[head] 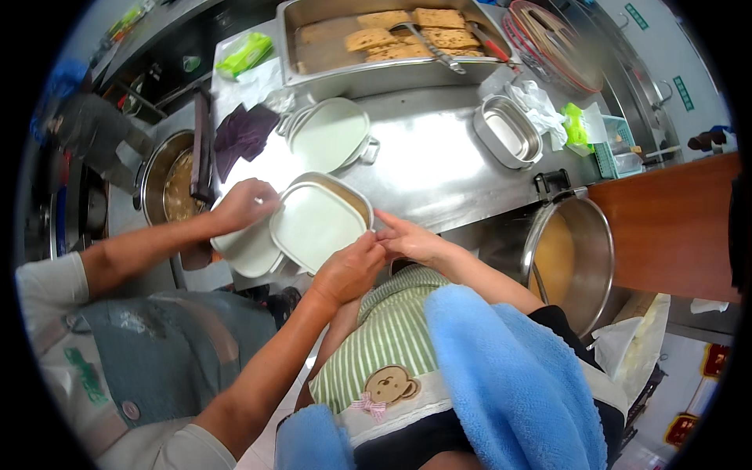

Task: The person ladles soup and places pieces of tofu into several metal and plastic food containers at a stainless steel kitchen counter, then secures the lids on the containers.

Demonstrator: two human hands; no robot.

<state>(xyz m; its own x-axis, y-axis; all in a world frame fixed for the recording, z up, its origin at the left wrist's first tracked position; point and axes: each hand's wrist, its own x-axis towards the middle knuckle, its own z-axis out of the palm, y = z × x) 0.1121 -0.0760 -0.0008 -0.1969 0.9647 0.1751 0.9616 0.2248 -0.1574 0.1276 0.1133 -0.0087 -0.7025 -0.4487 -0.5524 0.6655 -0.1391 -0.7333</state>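
Observation:
Before me, near the table's front edge, is an oval food container (346, 191) with brownish contents. A pale plastic lid (317, 226) lies over most of it, shifted so the contents show along the far side. My right hand (411, 238) holds the container's right side, fingers along its rim. My left forearm (345, 329) passes behind a co-worker's arm, and that left hand is hidden. The co-worker's hand (352, 258) is at the lid's near right corner, touching my right fingertips. Their other hand (247, 205) is by the lid's left edge, above another pale lid (249, 249).
Stacked pale lids (330, 135) sit behind the container, beside a dark purple cloth (244, 138). An oval metal container (508, 132) stands farther right. Beyond is a deep steel tray (352, 76) with yellow slabs and tongs. Large pots (608, 258) (147, 194) flank the table.

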